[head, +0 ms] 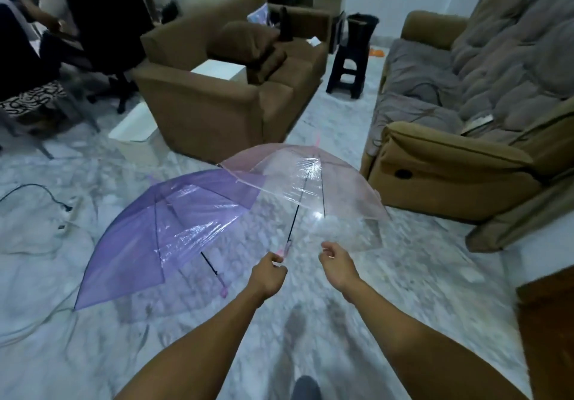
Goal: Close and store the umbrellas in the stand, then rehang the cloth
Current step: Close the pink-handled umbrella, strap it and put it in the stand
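left hand (269, 271) closed round pink handle (286, 249) of open clear umbrella (313, 182); right hand (337, 260) loosely curled beside it, contents unclear; purple umbrella (174, 222) open on floor (403, 263), edge tucked under clear one; motion blur.

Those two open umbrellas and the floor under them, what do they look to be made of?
Purple umbrella: thin see-through plastic film, glossy, creased where it catches light. Pink umbrella: clear plastic film with pink tint, likewise shiny; dark shaft, probably metal. Floor: pale veined marble or marble-look tile, smooth.
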